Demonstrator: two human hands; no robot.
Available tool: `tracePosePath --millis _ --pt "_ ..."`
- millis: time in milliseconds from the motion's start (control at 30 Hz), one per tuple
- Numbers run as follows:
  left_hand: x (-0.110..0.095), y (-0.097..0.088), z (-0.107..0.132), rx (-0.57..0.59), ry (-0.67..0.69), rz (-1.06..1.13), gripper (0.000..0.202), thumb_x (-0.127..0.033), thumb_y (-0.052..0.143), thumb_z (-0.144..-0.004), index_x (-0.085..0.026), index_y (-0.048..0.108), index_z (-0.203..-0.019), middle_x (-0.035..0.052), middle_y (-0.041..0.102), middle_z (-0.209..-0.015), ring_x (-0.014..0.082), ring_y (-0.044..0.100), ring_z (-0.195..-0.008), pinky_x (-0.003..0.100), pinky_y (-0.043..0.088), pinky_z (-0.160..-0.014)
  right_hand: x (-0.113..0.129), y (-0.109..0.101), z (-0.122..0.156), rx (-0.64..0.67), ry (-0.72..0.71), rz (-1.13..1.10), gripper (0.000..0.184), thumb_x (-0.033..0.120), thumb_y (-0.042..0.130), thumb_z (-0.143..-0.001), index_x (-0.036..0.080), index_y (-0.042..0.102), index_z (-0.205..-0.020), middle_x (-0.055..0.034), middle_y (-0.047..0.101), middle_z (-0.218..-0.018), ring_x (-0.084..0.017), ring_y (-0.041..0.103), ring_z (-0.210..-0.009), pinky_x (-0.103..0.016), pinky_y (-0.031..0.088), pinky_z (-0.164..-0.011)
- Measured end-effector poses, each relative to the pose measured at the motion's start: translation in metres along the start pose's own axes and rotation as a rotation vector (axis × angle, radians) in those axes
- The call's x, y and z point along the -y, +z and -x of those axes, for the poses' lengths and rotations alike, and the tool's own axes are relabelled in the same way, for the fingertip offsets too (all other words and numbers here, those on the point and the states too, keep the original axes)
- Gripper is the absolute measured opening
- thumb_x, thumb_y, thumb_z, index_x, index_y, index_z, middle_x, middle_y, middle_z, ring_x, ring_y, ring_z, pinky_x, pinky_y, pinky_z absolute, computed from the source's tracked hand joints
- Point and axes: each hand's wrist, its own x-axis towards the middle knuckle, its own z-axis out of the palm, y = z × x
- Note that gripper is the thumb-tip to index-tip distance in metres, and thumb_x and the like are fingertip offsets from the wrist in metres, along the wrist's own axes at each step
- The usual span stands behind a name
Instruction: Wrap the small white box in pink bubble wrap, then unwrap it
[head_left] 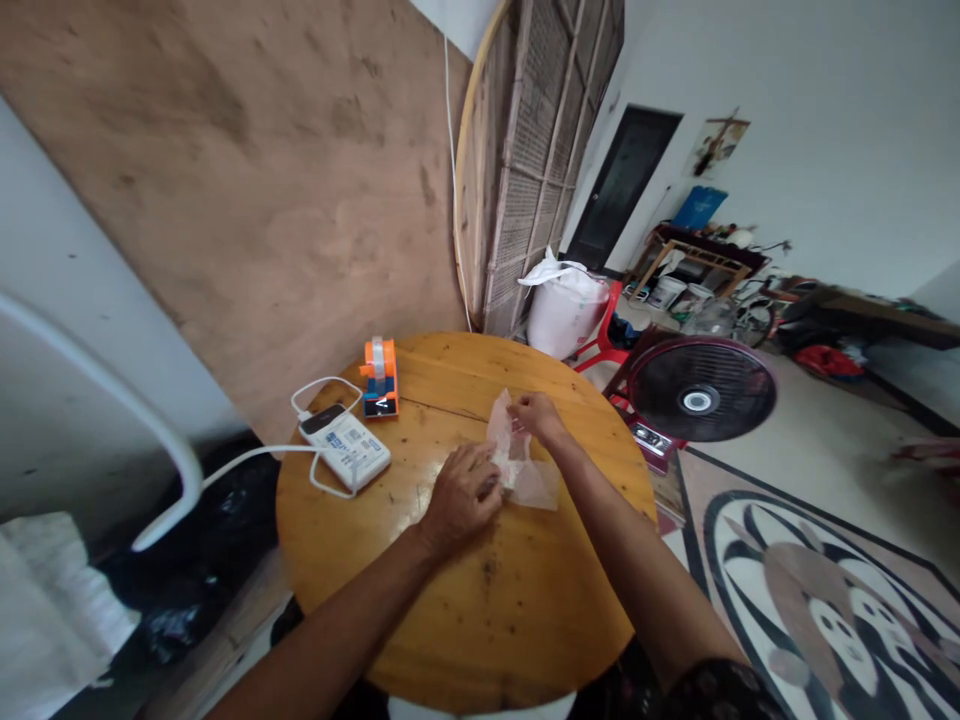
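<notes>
A round wooden table [450,640] is flanked at its right by a fan [699,402]. At the table's middle, a thin translucent sheet [534,488] is apparently pinched at its far end by the right hand [535,412], perhaps for tautness. Its left side is met by the curled left hand [463,490], seemingly for steadying; whether anything is gripped there cannot be told. Toward the table's left rim, a cabled white box [360,455] is laid, and an orange tape dispenser [381,365] is stood at its far-left rim, both probably out of the hands' way.
</notes>
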Motion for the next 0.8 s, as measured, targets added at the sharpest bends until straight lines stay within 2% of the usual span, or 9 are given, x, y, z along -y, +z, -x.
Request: tracePosePath --millis 100,200,300,367,467,567,667,733,800 --pt "0.002 0.0 -0.002 0.036 0.048 0.03 0.016 -0.011 0.057 -0.074 -0.019 0.06 -0.088 0.0084 0.063 -0.118 0.0238 0.056 -0.111 0.041 0.043 -0.099 0.002 -0.008 0.005 -0.019 -0.083 0.08 0.02 0.014 0.06 -0.075 0.015 0.054 -0.056 0.0032 0.051 -0.044 -0.008 0.048 -0.043 -0.018 0.035 -0.048" --pt "0.005 0.001 -0.003 0.058 0.057 0.049 0.031 -0.011 0.057 -0.073 -0.018 0.059 -0.103 0.0093 0.065 -0.116 0.0242 0.057 -0.112 0.042 0.044 -0.1 0.002 -0.027 0.021 -0.042 -0.175 0.123 0.024 0.024 0.06 -0.079 0.016 0.057 -0.056 0.0022 0.053 -0.051 -0.009 0.048 -0.05 -0.021 0.034 -0.053" --pt "0.006 0.003 -0.003 0.058 0.054 0.047 0.039 -0.012 0.056 -0.074 -0.017 0.057 -0.112 0.0099 0.065 -0.115 0.0248 0.056 -0.113 0.042 0.044 -0.1 -0.009 -0.055 0.054 -0.097 -0.257 0.114 0.023 0.031 0.055 -0.083 0.016 0.062 -0.068 0.0002 0.06 -0.065 -0.012 0.053 -0.063 -0.023 0.038 -0.061" --pt "0.006 0.003 -0.003 0.071 0.049 0.045 0.039 -0.013 0.056 -0.074 -0.016 0.057 -0.113 0.01 0.065 -0.116 0.0248 0.056 -0.113 0.042 0.044 -0.1 -0.023 -0.071 0.082 -0.173 -0.335 0.03 0.024 0.038 0.055 -0.082 0.016 0.064 -0.078 -0.0016 0.062 -0.073 -0.014 0.055 -0.067 -0.024 0.04 -0.063" --pt "0.006 0.004 -0.003 0.084 0.048 0.048 0.039 -0.012 0.056 -0.075 -0.016 0.056 -0.114 0.0098 0.064 -0.117 0.024 0.056 -0.112 0.041 0.044 -0.1 -0.047 -0.079 0.124 -0.086 -0.28 -0.078 0.03 0.047 0.06 -0.077 0.017 0.064 -0.082 -0.0034 0.064 -0.078 -0.015 0.057 -0.07 -0.026 0.044 -0.066" --pt "0.006 0.003 -0.002 0.075 0.051 0.04 0.039 -0.012 0.056 -0.075 -0.016 0.056 -0.114 0.0096 0.064 -0.115 0.024 0.056 -0.11 0.041 0.044 -0.099 -0.064 -0.069 0.147 0.035 -0.201 -0.104 0.035 0.049 0.061 -0.075 0.017 0.065 -0.087 -0.005 0.066 -0.083 -0.017 0.06 -0.073 -0.026 0.045 -0.065" --pt "0.006 0.004 0.0 0.072 0.059 0.033 0.034 -0.012 0.055 -0.075 -0.017 0.057 -0.109 0.0091 0.064 -0.114 0.0237 0.056 -0.109 0.04 0.044 -0.099 -0.061 -0.059 0.141 0.026 -0.12 -0.111 0.039 0.054 0.053 -0.081 0.016 0.063 -0.085 -0.0031 0.063 -0.073 -0.016 0.06 -0.065 -0.024 0.043 -0.055" --pt "0.005 0.004 0.0 0.079 0.061 0.035 0.031 -0.012 0.055 -0.075 -0.017 0.058 -0.105 0.0087 0.064 -0.115 0.0234 0.056 -0.109 0.041 0.044 -0.099 -0.046 -0.058 0.125 0.004 -0.071 -0.045 0.04 0.055 0.051 -0.082 0.016 0.061 -0.079 -0.0019 0.061 -0.067 -0.015 0.059 -0.059 -0.023 0.039 -0.05" --pt "0.005 0.003 -0.001 0.094 0.058 0.036 0.028 -0.012 0.055 -0.075 -0.018 0.058 -0.103 0.0086 0.064 -0.115 0.0236 0.055 -0.11 0.041 0.044 -0.099 -0.024 -0.058 0.105 0.043 -0.022 0.119 0.04 0.054 0.056 -0.08 0.016 0.059 -0.069 -0.0014 0.059 -0.058 -0.014 0.056 -0.05 -0.023 0.037 -0.047"
